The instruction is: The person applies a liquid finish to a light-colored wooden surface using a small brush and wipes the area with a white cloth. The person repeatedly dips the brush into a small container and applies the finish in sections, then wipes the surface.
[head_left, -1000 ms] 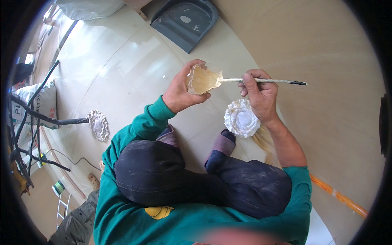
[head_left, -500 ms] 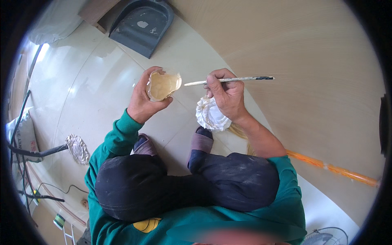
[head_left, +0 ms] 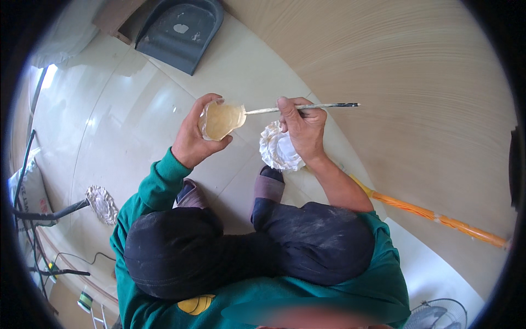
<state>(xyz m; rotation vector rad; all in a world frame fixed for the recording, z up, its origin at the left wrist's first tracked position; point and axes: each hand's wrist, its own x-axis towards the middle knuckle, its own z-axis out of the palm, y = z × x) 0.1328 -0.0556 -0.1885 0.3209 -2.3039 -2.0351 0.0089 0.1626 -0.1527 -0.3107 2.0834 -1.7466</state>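
Note:
My left hand [head_left: 196, 136] is wrapped round a clear plastic cup [head_left: 223, 119], tilted so its opening shows cream-coloured paste or paint inside. A thin paintbrush [head_left: 329, 105] with a pale, smeared shaft and a dark far end is pinched in my right hand [head_left: 303, 129]. Its pale end meets the cup's right rim; whether it touches the paste I cannot tell. Below my right hand a white, ruffled round pad [head_left: 278, 149] lies on the floor, partly hidden by the hand.
A dark grey dustpan [head_left: 178, 35] lies beyond the cup. The wood-grain panel [head_left: 416, 98] rises on the right, with an orange handle [head_left: 438, 217] along it. At left are a second ruffled pad [head_left: 102, 205], black tubes [head_left: 52, 210] and a sack [head_left: 37, 189]. A fan [head_left: 435, 317] stands at lower right.
The brush has shifted slightly left and the cup slightly right, so the brush's pale end now reaches the cup's rim. Both hands keep their holds. The whole view has shifted a little.

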